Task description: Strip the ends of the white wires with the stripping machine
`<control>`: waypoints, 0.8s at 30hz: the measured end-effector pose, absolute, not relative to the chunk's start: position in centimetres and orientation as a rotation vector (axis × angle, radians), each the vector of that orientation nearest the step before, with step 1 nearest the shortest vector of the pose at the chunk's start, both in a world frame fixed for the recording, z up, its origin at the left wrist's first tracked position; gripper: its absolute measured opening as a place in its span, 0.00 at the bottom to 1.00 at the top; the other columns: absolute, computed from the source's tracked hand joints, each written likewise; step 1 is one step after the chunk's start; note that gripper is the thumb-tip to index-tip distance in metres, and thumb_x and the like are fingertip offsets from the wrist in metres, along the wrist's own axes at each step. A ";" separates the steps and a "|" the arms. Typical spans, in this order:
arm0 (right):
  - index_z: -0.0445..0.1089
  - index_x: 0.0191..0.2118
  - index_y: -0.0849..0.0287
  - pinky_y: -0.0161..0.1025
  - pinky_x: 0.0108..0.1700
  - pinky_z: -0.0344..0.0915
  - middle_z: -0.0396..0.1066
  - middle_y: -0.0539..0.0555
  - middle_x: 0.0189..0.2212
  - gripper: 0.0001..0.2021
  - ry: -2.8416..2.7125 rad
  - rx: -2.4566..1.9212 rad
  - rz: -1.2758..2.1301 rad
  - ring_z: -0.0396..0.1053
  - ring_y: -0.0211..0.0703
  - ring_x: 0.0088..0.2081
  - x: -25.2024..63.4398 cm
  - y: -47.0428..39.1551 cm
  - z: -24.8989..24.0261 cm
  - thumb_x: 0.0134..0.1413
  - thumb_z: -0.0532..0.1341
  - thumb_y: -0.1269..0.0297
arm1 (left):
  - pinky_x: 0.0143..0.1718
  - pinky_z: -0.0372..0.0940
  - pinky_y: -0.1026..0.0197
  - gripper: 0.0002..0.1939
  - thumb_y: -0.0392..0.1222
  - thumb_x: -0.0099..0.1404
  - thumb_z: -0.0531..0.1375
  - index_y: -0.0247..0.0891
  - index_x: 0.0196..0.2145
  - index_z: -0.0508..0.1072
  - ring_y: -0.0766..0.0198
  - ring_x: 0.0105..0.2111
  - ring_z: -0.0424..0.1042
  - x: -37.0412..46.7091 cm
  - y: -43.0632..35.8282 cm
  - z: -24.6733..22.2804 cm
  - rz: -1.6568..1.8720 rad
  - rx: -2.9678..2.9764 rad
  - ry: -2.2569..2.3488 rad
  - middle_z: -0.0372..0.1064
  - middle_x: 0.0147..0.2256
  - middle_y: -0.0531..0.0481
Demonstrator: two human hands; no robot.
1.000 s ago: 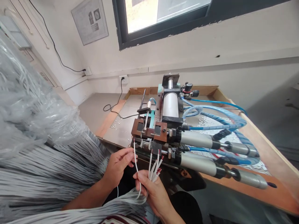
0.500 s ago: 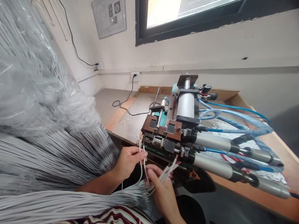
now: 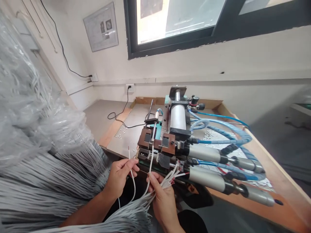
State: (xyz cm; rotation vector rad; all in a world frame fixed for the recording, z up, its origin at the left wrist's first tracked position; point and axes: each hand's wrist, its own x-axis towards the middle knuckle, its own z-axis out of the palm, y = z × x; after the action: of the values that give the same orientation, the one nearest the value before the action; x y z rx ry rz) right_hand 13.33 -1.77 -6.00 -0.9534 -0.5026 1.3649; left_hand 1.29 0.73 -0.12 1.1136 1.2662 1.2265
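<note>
Head view: the left hand [image 3: 119,177] pinches one white cable [image 3: 133,183] between thumb and fingers, its tip pointing to 12 o'clock. At 4 o'clock from it, the right hand [image 3: 165,201] grasps a bunch of cables [image 3: 167,183] with red ends leaning toward 1 o'clock, plus a single upright lead [image 3: 151,161] overlapping the machine [image 3: 178,117]; contact there is unclear. The machine stands on the counter [image 3: 96,111]. Grey cables [image 3: 46,181] hang at 9 o'clock from the left hand.
</note>
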 end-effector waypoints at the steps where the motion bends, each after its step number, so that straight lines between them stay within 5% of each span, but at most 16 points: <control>1: 0.69 0.25 0.61 0.31 0.20 0.49 0.61 0.46 0.16 0.12 -0.484 -0.936 1.379 0.51 0.31 0.17 13.3 -1.5 -5.8 0.38 0.67 0.57 | 0.25 0.61 0.65 0.14 0.48 0.56 0.58 0.33 0.31 0.76 0.68 0.21 0.66 1.3 0.8 -0.2 1.223 1.111 1.263 0.71 0.23 0.49; 12: 0.65 0.19 0.62 0.30 0.19 0.43 0.52 0.43 0.11 0.14 -0.390 -0.903 1.549 0.46 0.29 0.16 13.4 -0.7 -4.9 0.36 0.67 0.57 | 0.27 0.62 0.65 0.14 0.47 0.57 0.57 0.33 0.31 0.76 0.67 0.23 0.67 1.4 0.8 -0.5 1.208 1.050 1.239 0.70 0.23 0.48; 24: 0.69 0.25 0.62 0.31 0.21 0.46 0.58 0.46 0.17 0.12 -0.655 -0.887 1.568 0.49 0.31 0.19 13.8 -2.6 -6.8 0.41 0.65 0.57 | 0.20 0.60 0.67 0.11 0.42 0.50 0.64 0.34 0.31 0.75 0.70 0.18 0.65 1.4 0.4 -0.9 1.215 1.028 1.221 0.66 0.18 0.55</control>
State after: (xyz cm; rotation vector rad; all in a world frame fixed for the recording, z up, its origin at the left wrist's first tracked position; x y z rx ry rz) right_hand 13.81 -2.59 -6.76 -0.8866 -0.6548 1.5682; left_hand 1.40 0.40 -0.87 1.0284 1.2205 1.2148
